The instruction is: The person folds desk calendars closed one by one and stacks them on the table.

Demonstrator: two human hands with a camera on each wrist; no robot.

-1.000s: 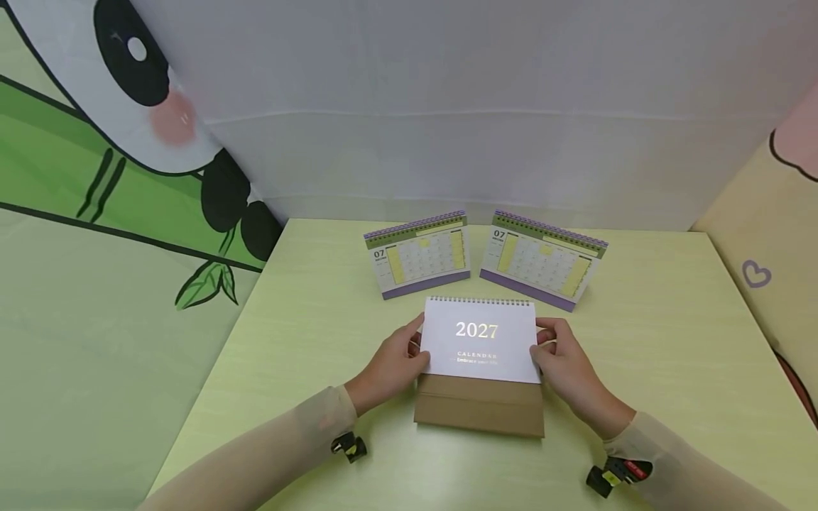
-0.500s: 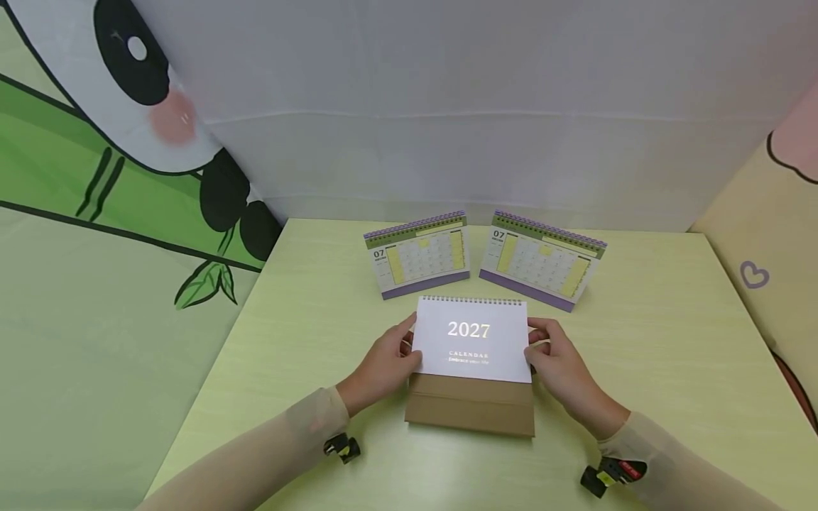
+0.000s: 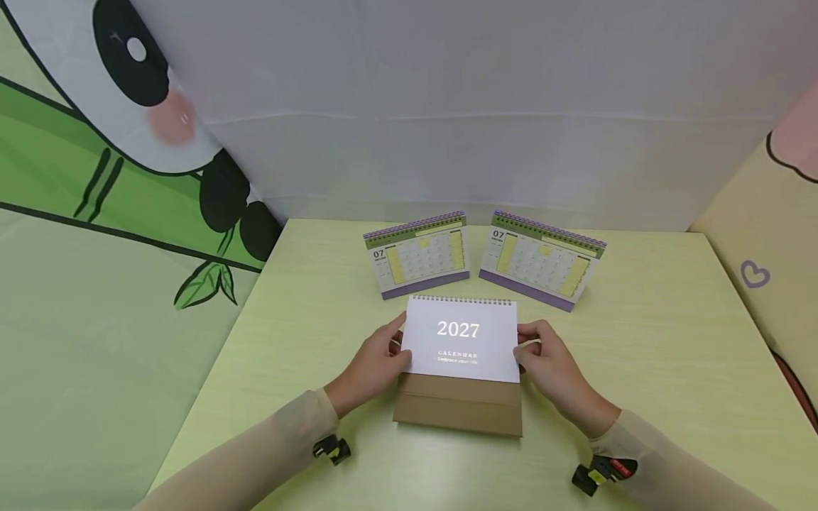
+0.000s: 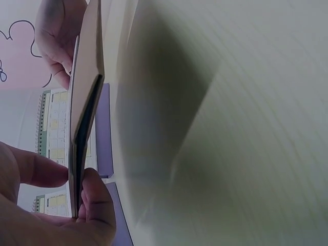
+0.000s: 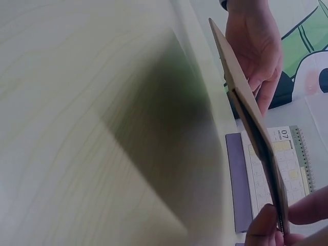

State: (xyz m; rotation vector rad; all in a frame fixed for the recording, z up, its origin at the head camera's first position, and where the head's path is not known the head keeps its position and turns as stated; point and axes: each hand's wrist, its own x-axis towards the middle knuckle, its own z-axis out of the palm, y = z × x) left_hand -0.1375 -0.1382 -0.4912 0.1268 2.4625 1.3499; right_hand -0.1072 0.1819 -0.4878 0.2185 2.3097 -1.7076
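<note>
A white 2027 desk calendar [image 3: 463, 341] with a spiral top edge and brown cardboard base is held up in front of me. My left hand [image 3: 371, 365] pinches its left side between thumb and fingers. On the opposite side, my right hand [image 3: 562, 372] grips the edge the same way. Both wrist views show the calendar nearly edge-on, with its base [image 4: 88, 77] folded flat or almost flat behind the pages. A broad shadow lies on the tabletop below it, so it hangs above the surface. The fingers behind the calendar are partly hidden in the head view.
Two standing desk calendars are behind the held one, angled toward each other: one on the left [image 3: 418, 255] and one on the right [image 3: 543, 261]. They show month 07 with purple bottom bands. The pale yellow-green table [image 3: 664, 341] meets a whitish cloth wall [image 3: 479, 106] at the back.
Both hands have carried the white calendar a short way to the left. Their hold looks the same. The two standing calendars have stayed in place.
</note>
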